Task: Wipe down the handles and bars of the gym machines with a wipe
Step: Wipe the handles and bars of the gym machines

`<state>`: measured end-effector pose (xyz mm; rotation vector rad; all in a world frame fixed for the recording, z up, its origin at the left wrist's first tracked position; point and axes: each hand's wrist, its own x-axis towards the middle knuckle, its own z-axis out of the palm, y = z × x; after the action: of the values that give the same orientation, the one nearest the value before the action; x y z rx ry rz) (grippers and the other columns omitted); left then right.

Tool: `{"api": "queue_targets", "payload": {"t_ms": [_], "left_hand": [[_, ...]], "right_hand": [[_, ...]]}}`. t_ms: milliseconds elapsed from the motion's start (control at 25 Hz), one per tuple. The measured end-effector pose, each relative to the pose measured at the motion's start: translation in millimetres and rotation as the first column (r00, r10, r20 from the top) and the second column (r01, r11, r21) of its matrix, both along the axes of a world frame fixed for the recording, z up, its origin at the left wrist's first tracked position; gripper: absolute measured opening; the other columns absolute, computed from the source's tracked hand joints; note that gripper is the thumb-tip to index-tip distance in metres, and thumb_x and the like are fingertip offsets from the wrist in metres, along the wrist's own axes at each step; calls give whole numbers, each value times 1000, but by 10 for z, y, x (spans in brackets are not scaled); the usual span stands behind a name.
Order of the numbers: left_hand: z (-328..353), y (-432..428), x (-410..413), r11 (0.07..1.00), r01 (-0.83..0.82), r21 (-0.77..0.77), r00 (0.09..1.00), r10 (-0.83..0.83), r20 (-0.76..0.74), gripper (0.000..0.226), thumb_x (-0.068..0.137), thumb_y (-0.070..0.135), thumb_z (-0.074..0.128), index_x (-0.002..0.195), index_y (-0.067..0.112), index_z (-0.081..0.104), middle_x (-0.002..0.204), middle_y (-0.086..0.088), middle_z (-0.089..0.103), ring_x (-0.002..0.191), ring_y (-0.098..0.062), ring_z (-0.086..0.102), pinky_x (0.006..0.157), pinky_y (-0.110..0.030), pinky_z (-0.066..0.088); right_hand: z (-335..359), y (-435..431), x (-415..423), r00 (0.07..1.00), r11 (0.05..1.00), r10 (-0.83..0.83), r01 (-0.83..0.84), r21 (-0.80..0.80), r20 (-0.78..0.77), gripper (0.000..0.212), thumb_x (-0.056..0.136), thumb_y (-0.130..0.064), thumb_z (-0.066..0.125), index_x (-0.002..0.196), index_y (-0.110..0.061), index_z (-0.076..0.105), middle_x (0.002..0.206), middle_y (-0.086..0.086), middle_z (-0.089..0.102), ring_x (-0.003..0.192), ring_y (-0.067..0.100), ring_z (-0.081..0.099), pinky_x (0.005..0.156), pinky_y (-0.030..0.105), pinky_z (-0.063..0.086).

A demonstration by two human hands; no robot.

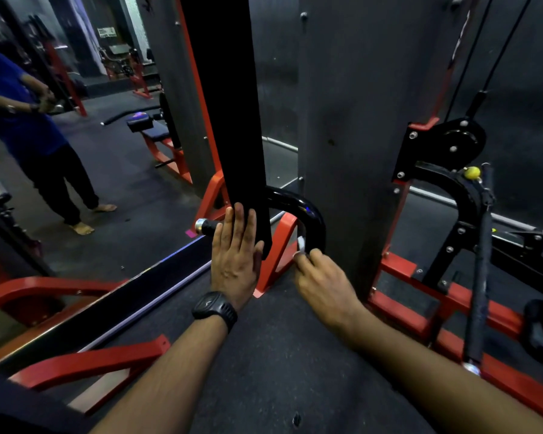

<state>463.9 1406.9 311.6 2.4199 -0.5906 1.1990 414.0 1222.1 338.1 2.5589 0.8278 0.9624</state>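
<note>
Wipe (301, 244), small and white, is seen just right of the frame's centre, pinched between the curled fingertips of the right hand (323, 278) and pressed against the lower bend of the curved black bar (312, 219). Only a narrow strip of it is visible above the fingers. The bar is looped round behind a black padded upright (239, 120), and its grip end (203, 226), capped in chrome, is shown sticking out to the left of that upright.

The left hand (235, 261) is laid flat against the bottom end of the padded upright, with fingers straight and together and the thumb set against the pad's lower edge; nothing is held in it. A black watch (215, 308) is worn on that wrist.

A red frame foot (279, 245) is placed between the two hands, on the dark rubber floor (279, 355). A grey column (342, 136) is raised right of centre. At the right of the frame a black pulley (455, 142), a yellow knob (471, 172) and a hanging straight bar (480, 277) can be seen. In the upper left a person in a blue shirt (22, 120) is shown standing barefoot.
</note>
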Motion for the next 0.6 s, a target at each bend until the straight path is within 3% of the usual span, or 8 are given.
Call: {"api": "queue_targets", "payload": {"t_ms": [240,440,520,600], "left_hand": [[-86,46,-5,999,1,36,1000,0,-31,70,100,27,39,156,22,-2,164,2,-9,151,-22,3,119,-47,20],[-126,95,-18,998,19,62,997,-14,-82,70,99,26,37,156,23,-4,163,3,-12,151,-19,0,118,-47,20],[-157,152,-47,997,31,71,995,-24,-101,70,98,26,37,156,23,-3,163,4,-11,151,-18,0,118,-47,20],[-173,240,-99,995,46,90,993,-35,-116,70,98,25,37,156,23,-1,163,5,-10,151,-16,0,118,-46,19]], "right_hand": [[-160,55,-6,996,998,-62,62,11,-66,30,81,-8,39,78,-11,69,83,8,65,73,23,55,59,31,46],[-446,213,-62,937,987,-159,147,-62,-312,16,76,-21,62,82,-16,76,83,3,69,85,22,61,72,29,53],[-422,309,-147,893,971,-219,238,-2,-394,22,80,-22,68,100,-14,73,100,6,69,99,25,60,84,32,50],[-385,405,-246,860,942,-229,314,120,-456,33,74,-17,76,106,-11,71,106,8,67,98,26,60,82,32,52]]}}
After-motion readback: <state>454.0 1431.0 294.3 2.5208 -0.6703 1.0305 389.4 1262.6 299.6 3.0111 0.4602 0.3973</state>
